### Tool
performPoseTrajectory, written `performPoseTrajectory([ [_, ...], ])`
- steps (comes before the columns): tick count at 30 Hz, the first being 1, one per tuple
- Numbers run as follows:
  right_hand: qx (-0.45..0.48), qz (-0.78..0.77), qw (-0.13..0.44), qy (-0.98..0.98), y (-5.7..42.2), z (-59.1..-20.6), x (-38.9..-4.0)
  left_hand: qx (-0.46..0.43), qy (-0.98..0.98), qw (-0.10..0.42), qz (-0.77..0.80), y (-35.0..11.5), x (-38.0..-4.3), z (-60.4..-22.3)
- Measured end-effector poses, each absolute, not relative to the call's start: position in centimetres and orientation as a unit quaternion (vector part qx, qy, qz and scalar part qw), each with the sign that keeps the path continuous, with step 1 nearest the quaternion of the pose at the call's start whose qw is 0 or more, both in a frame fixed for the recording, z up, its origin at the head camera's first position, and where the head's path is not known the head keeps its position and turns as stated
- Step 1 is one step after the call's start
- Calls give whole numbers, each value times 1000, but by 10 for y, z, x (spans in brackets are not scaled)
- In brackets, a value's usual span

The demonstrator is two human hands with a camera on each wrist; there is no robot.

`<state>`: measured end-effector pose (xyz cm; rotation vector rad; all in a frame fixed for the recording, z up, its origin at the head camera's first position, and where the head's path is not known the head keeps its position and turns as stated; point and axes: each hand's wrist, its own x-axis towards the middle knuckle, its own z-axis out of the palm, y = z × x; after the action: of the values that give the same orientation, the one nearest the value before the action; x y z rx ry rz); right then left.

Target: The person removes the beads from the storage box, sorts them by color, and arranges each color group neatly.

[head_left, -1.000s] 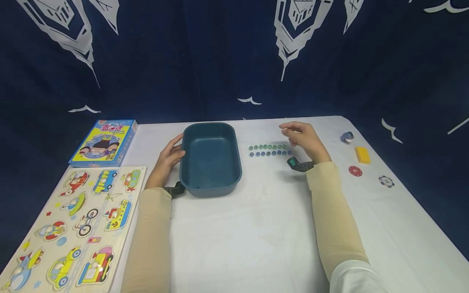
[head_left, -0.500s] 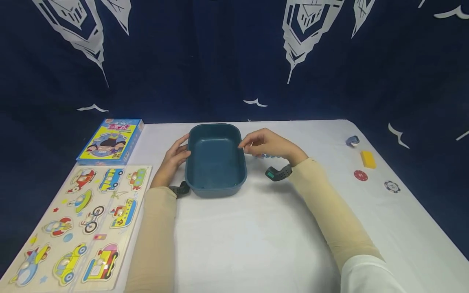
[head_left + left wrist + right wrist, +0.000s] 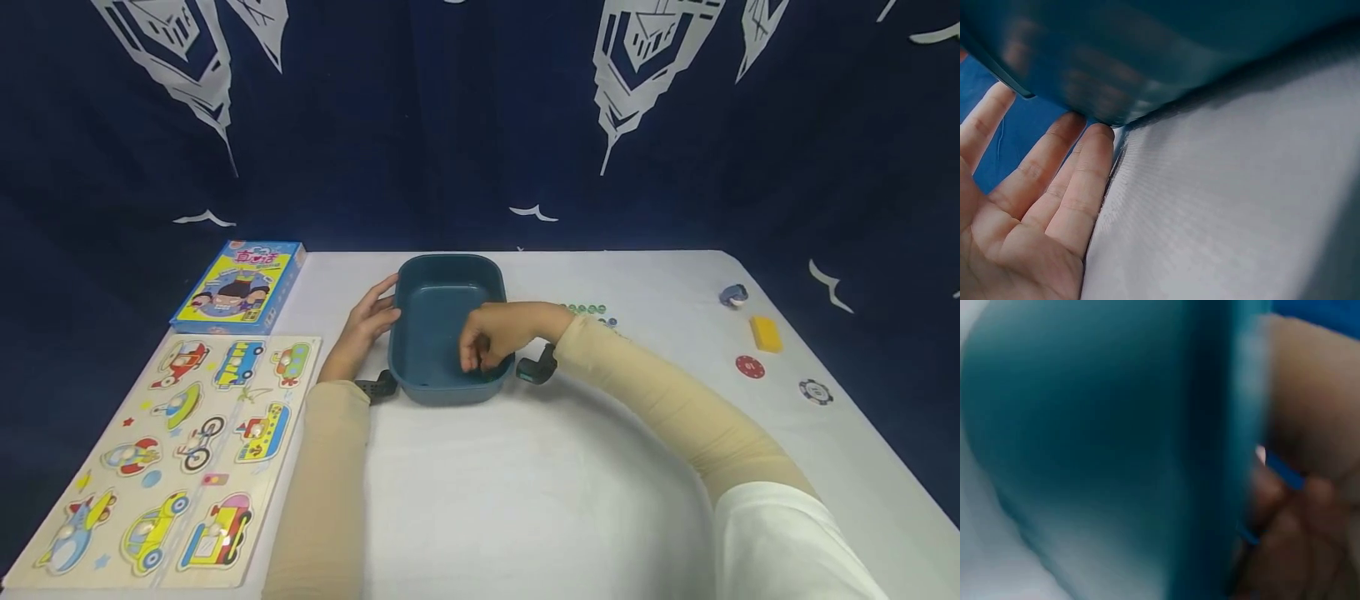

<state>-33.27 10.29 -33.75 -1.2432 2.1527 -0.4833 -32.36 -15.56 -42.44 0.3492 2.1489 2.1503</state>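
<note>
the teal bin (image 3: 429,348) stands with its long axis pointing away from the person; against its left wall the left hand (image 3: 360,332) rests its fairly straight, spread fingers, gripping nothing. the right hand (image 3: 507,333) reaches over the right wall, fingers bent downward, any hold impossible to tell; the small beads (image 3: 592,309) lie right of the bin, nearer that arm.

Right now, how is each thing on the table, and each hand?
Tub: upright, open on top.
Left hand: touching the tub's side.
Right hand: over the tub, fingers curled.
Beads: in rows, partly hidden.
Box: flat, looks shut.
Puzzle: flat, pieces in place.
Yellow block: flat.
Red chip: flat.
Patterned chip: flat.
Blue thing: can't tell.
</note>
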Motion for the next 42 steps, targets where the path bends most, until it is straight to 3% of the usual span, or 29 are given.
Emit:
performPoseTrajectory([
  [4, -465, -96, 311, 823, 96, -340, -329, 118, 701, 43, 703, -155, -326, -427],
  [18, -473, 19, 255, 843, 88, -344, -321, 116, 717, 33, 687, -156, -326, -427],
  [35, -467, -407, 290, 730, 131, -342, -333, 105, 725, 35, 680, -152, -324, -424],
  [42, -421, -549, 226, 685, 167, -340, -332, 104, 730, 34, 675, -155, -323, -425],
])
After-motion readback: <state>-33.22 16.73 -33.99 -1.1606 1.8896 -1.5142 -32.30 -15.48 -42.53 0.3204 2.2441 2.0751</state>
